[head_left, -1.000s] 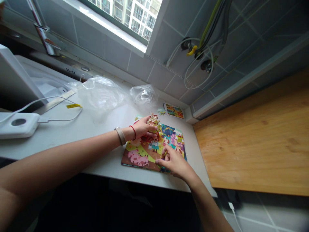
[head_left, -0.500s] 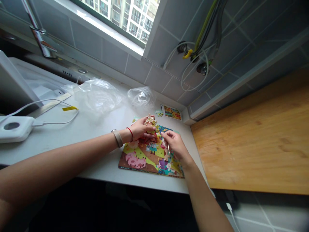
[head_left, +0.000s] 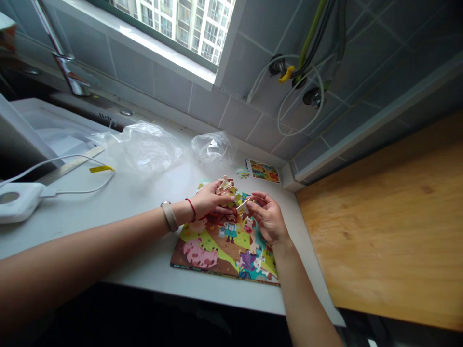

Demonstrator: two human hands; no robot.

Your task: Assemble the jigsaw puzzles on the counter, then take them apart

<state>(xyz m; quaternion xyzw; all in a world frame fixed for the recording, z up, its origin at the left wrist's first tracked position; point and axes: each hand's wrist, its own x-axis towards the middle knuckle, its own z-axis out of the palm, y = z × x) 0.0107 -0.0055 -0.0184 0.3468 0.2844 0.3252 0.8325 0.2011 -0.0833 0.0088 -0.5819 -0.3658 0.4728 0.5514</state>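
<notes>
A colourful jigsaw puzzle (head_left: pixel 202 253) with a pink spotted pig and a figure in blue lies flat on the white counter. Over its upper part, my left hand (head_left: pixel 210 198) is closed around several stacked puzzle pieces (head_left: pixel 226 185), their pale edges fanning upward. My right hand (head_left: pixel 268 217) pinches one puzzle piece (head_left: pixel 242 207) between thumb and fingertips, tilted, just right of the stack. Its pale edge faces up. Both hands hide parts of the puzzle's top and right side.
Crumpled clear plastic bags (head_left: pixel 148 144) lie behind my left forearm. A small picture card (head_left: pixel 265 171) and a loose puzzle piece (head_left: pixel 243 172) are near the wall. At left sits a white charger (head_left: pixel 21 201) with its cable; a wooden board (head_left: pixel 376 226) borders the counter at right.
My right hand has raised and turned a puzzle piece, which now shows near the stack in my left hand. The whole view has shifted slightly.
</notes>
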